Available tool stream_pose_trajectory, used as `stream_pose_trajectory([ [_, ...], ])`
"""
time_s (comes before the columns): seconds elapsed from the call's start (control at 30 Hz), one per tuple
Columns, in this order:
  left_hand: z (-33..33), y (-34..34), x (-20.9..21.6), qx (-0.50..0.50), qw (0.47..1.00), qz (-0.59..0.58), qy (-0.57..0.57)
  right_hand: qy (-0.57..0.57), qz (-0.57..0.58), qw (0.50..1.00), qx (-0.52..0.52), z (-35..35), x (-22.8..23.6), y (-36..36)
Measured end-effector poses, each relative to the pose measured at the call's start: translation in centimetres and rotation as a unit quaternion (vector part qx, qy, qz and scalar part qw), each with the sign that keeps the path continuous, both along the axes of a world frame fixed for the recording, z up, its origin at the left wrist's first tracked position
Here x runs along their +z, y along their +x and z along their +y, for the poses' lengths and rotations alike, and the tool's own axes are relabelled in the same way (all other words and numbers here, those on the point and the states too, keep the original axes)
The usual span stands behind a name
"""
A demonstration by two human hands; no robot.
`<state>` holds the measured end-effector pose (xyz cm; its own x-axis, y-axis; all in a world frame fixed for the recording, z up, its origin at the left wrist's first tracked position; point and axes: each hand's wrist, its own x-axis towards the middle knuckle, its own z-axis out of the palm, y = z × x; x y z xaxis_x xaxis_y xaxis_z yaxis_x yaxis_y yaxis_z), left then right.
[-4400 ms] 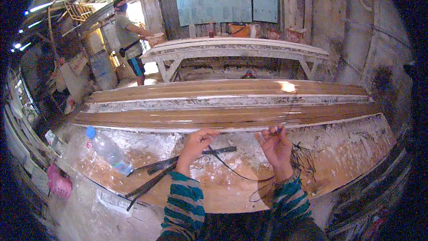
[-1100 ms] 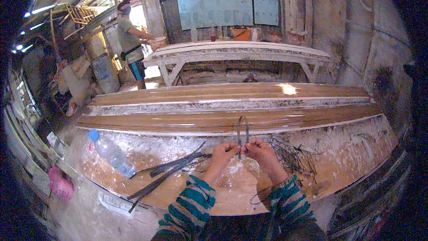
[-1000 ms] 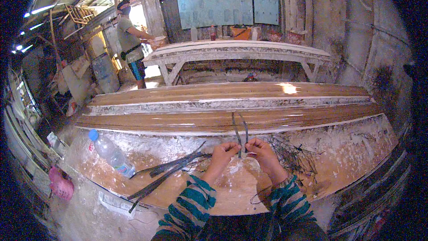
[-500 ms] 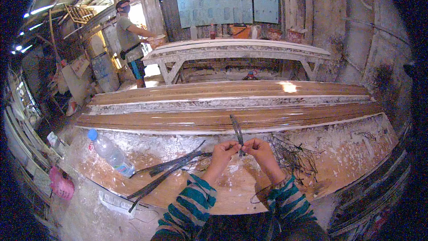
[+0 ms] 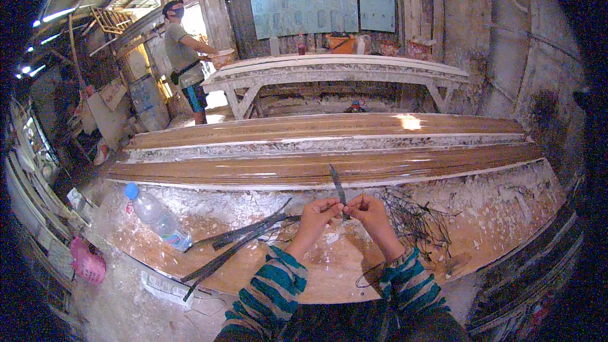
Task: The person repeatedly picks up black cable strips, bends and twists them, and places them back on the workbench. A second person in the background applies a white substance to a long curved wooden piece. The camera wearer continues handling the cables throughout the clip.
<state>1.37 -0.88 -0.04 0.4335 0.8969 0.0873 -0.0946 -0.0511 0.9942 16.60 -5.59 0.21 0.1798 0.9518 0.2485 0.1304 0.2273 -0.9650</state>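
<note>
My left hand (image 5: 320, 216) and my right hand (image 5: 368, 213) meet over the middle of the workbench, each pinching the same dark flat strip (image 5: 337, 185). Its free end points away from me, toward the glossy brown panel (image 5: 266, 170). By my left hand, a bundle of longer dark strips (image 5: 237, 242) lies on the bench. Close to my right hand, a tangle of thin black strands (image 5: 419, 225) is spread on the surface. Both fingertips press together, so the gripped end of the strip is partly hidden.
A clear bottle with a blue cap (image 5: 155, 215) lies on the left of the bench (image 5: 500, 215). Behind the two glossy panels, a long whitish table (image 5: 342, 76) stands. At the far left, another person (image 5: 183, 57) holds a tub. A pink basket (image 5: 87, 259) sits lower left.
The strip between my fingers showed two split lengths before; now it appears as one narrow piece. My hands have barely moved.
</note>
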Motion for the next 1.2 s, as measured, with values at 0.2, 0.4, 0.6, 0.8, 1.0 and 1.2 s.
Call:
stream_pose_trajectory([
  [0.2, -0.2, -0.3, 0.8, -0.005, 0.998, 0.048, 0.035, 0.001, -0.014, 1.000, 0.016, -0.6, 0.7, -0.5],
  [0.4, 0.2, -0.1, 0.3, 0.023, 1.000, -0.008, 0.004, 0.023, -0.011, 1.000, 0.007, -0.6, 0.7, -0.9],
  [0.6, 0.7, -0.2, -0.1, 0.035, 0.999, -0.007, 0.024, 0.056, -0.055, 0.997, 0.003, -0.6, 0.6, -0.8],
  [0.8, 0.2, 0.1, 0.3, 0.047, 0.994, -0.094, -0.014, 0.041, -0.082, 0.996, -0.011, -0.3, -0.1, -0.6],
  [1.0, 0.1, -0.1, 0.7, 0.061, 0.996, -0.064, -0.004, 0.042, -0.106, 0.993, -0.021, -0.3, -0.3, -0.4],
  [1.2, 0.0, -0.2, 0.9, 0.045, 0.998, -0.051, -0.014, 0.036, -0.121, 0.992, -0.024, -0.6, 0.4, -0.6],
])
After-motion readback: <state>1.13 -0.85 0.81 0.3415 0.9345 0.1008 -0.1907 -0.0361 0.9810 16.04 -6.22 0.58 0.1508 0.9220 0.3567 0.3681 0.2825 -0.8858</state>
